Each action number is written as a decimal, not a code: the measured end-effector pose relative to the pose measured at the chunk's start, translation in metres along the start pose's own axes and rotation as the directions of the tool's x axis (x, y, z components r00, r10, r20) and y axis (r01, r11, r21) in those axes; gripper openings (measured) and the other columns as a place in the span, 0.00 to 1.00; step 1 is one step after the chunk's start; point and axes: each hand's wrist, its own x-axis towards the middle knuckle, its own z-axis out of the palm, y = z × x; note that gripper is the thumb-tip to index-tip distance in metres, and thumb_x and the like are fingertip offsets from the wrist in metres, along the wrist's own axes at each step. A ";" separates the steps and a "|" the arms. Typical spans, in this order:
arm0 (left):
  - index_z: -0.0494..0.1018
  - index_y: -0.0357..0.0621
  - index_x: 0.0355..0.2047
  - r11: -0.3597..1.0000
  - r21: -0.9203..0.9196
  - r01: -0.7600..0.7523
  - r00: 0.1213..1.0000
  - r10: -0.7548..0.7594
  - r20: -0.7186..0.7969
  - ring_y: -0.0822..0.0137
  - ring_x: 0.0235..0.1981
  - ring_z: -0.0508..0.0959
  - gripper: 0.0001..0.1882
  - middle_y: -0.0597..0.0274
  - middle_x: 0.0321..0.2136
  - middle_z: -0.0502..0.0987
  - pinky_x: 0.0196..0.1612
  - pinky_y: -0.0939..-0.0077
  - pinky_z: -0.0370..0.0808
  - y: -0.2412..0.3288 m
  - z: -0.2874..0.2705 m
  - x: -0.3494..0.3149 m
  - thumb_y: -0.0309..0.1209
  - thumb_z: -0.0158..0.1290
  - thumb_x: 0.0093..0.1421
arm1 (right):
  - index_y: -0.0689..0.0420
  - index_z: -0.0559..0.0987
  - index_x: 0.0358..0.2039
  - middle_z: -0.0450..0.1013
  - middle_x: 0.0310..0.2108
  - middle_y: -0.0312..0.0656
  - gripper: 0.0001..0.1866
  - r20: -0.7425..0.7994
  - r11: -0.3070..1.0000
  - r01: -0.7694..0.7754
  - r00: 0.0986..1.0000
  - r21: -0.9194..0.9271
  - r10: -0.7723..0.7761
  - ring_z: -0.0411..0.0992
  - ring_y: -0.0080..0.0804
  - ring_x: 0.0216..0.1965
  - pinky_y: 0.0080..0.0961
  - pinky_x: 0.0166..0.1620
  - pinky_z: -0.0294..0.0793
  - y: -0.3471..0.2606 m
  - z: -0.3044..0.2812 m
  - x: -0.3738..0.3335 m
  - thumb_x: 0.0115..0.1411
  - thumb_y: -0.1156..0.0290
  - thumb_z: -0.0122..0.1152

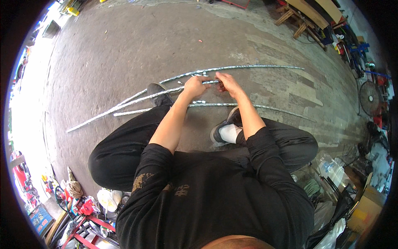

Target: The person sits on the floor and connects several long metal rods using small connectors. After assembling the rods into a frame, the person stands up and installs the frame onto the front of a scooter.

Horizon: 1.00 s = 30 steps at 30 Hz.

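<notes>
Three long silver metal strips lie on the concrete floor in front of me. My left hand is closed around the end of the middle strip, near my left shoe. My right hand pinches something small and dark-red at that same strip end; what it is I cannot tell. The far strip curves away to the right. The near strip runs past my right shoe. Small shiny bits lie on the floor under my hands.
Wooden pallets and boards stand at the back right. A floor fan is at the right edge. Boxes, plastic bags and a clear container crowd the right side behind me. Tools, rags and red metal frames lie at lower left.
</notes>
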 end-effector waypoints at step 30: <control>0.79 0.52 0.47 0.891 0.417 -0.182 0.930 0.293 -0.221 0.53 0.47 0.77 0.21 0.53 0.43 0.78 0.51 0.57 0.71 0.060 -0.037 -0.020 0.42 0.61 0.53 | 0.59 0.73 0.54 0.74 0.26 0.39 0.18 0.117 0.967 -0.035 0.991 -0.251 0.066 0.70 0.24 0.23 0.26 0.25 0.70 -0.007 0.003 0.002 0.66 0.64 0.54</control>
